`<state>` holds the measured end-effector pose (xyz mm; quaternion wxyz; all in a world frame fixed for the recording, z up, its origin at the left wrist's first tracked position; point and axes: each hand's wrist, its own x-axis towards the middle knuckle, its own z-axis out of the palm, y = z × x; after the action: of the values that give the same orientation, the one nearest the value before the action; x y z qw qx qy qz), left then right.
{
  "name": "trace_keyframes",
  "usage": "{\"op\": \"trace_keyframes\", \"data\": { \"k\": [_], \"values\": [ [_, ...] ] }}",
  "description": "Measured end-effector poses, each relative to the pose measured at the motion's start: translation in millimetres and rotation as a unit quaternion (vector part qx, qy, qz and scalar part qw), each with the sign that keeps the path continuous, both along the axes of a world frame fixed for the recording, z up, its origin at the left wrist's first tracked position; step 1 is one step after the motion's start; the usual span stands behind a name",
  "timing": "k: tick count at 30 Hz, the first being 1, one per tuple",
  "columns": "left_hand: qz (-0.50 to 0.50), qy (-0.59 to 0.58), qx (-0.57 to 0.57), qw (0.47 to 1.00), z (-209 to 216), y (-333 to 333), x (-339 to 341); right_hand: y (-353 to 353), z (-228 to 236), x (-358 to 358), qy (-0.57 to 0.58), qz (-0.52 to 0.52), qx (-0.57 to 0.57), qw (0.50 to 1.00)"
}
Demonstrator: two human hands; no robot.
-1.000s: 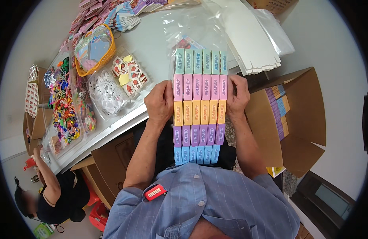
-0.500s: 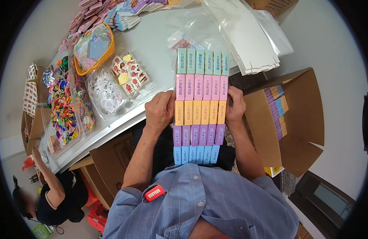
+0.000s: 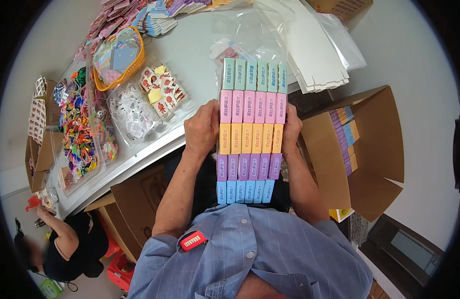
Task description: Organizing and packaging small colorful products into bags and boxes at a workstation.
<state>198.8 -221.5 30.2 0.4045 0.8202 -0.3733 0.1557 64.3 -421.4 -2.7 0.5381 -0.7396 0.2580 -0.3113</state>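
Observation:
A block of small boxes [image 3: 246,138] is held in front of my body, its far end over the table edge. The boxes stand packed in rows: green farthest, then pink, orange, purple, and blue nearest me. A clear plastic bag [image 3: 247,27] encloses the far part, its loose end spreading over the table. My left hand [image 3: 202,128] presses the left side near the pink and orange rows. Opposite it, my right hand [image 3: 291,130] presses the right side, its fingers partly hidden. Both hands are closed on the block.
An orange basket [image 3: 136,68], a bin of colourful trinkets [image 3: 80,134] and bags of small cards [image 3: 163,93] stand left on the table [image 3: 195,47]. White sheets [image 3: 312,55] lie far right. Right is an open carton [image 3: 377,144] with boxes. A co-worker [image 3: 73,244] sits lower left.
My hands and the far rows of the block have shifted slightly away from me. The bag's loose end has spread wider. The co-worker's arm has lowered at the left.

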Motion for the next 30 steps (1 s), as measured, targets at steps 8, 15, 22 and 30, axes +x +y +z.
{"op": "trace_keyframes", "data": {
  "k": [8, 15, 22, 30],
  "values": [
    [-0.019, 0.005, 0.015, 1.000, -8, 36, -45, 14, -6, -41, -0.032, 0.045, -0.236, 0.970],
    [-0.036, 0.050, 0.020, 0.998, -14, 62, -77, 24, 3, -69, -0.037, 0.115, -0.267, 0.956],
    [-0.047, 0.059, 0.045, 0.996, -13, 82, -100, 40, -6, -109, 0.007, 0.136, -0.278, 0.951],
    [-0.052, 0.087, 0.067, 0.993, -10, 94, -121, 54, -5, -113, 0.059, 0.065, -0.217, 0.972]
  ]
}}
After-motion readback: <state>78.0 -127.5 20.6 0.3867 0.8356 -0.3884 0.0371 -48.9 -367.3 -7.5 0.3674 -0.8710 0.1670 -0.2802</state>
